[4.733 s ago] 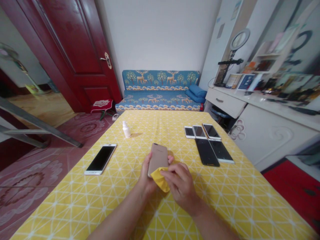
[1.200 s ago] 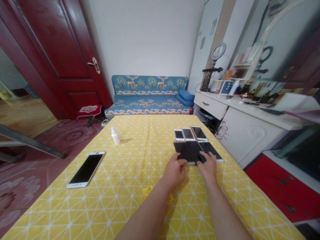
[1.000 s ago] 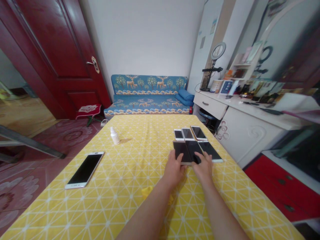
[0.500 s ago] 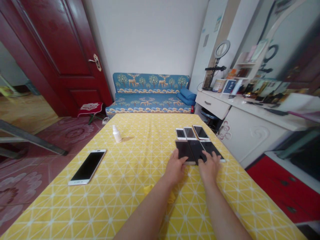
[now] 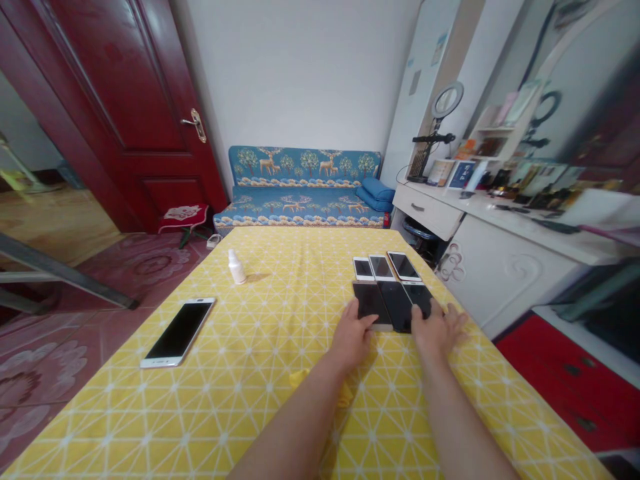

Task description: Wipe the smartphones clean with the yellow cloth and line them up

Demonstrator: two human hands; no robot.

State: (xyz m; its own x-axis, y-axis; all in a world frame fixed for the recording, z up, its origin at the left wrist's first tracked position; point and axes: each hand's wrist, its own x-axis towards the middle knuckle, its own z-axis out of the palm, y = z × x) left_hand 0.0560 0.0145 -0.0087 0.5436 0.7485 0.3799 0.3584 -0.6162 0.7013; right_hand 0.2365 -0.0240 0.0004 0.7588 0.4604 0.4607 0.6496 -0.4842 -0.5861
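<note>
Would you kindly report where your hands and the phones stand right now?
Left hand touching a dark phone. Right hand on the neighbouring phones. Yellow cloth under left forearm.

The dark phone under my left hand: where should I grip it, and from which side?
Probably grip the near short end of the dark phone, from your side: it lies flat, screen up, and its right long edge meets the next dark phone, so pinching across it looks hard.

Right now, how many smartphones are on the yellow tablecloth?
7. A white-framed smartphone lies alone at left. Three smaller ones sit in a far row. Three dark ones lie nearer, under the left hand and right hand.
</note>
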